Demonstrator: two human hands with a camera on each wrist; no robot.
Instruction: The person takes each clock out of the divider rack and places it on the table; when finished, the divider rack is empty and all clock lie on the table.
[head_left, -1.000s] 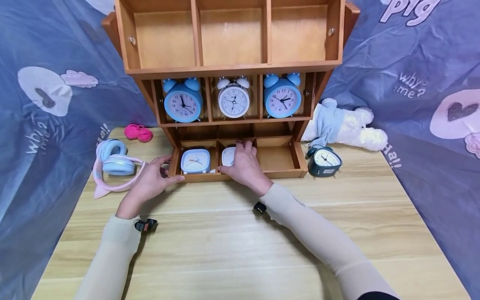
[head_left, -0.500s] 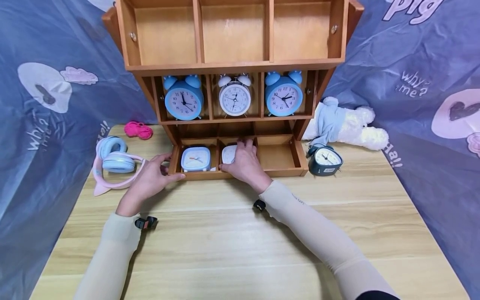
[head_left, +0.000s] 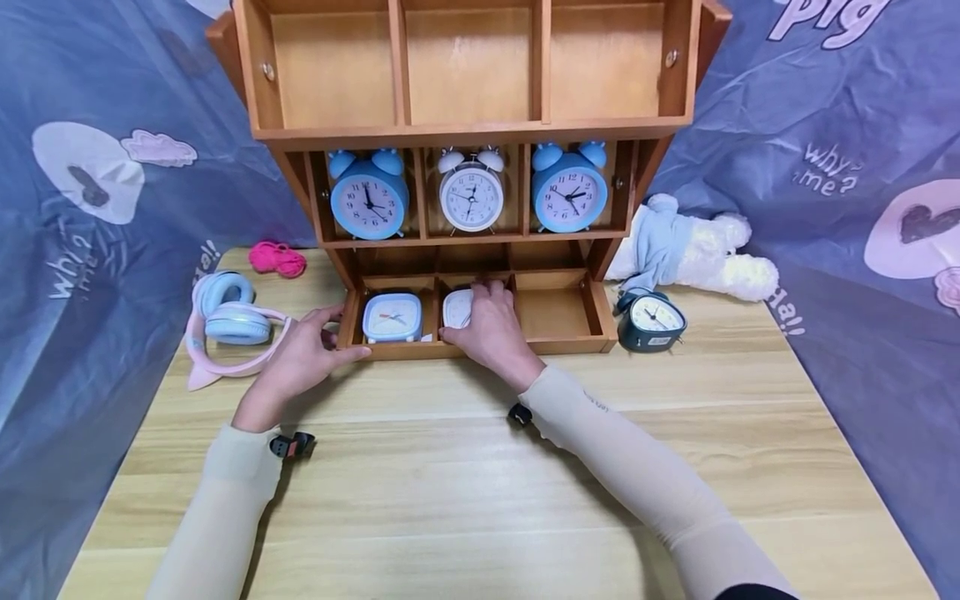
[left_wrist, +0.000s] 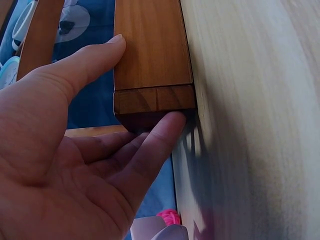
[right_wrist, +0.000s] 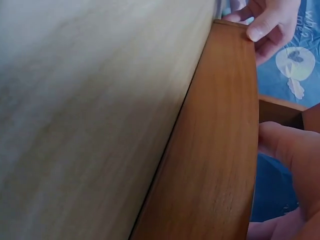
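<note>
Low on the wooden shelf [head_left: 555, 347], the right hand [head_left: 491, 329] curls its fingers round a white clock [head_left: 454, 309] in the middle compartment [head_left: 453, 282], right of a blue clock [head_left: 392, 317]; the left hand [head_left: 302, 356] pinches the shelf's near left corner [left_wrist: 154, 99], probably for steadiness.

The head view looks forward and steeply down from above, set back enough to take in worktop [head_left: 420, 492] and wooden shelf [head_left: 471, 132] together. The left wrist view sits close behind the left hand [head_left: 302, 360], tipped sideways, facing the shelf's front left corner. The right wrist view, tipped the opposite way, runs leftward along the front edge, tight beside the right hand [head_left: 493, 332]. I spot that corner in all three.
</note>
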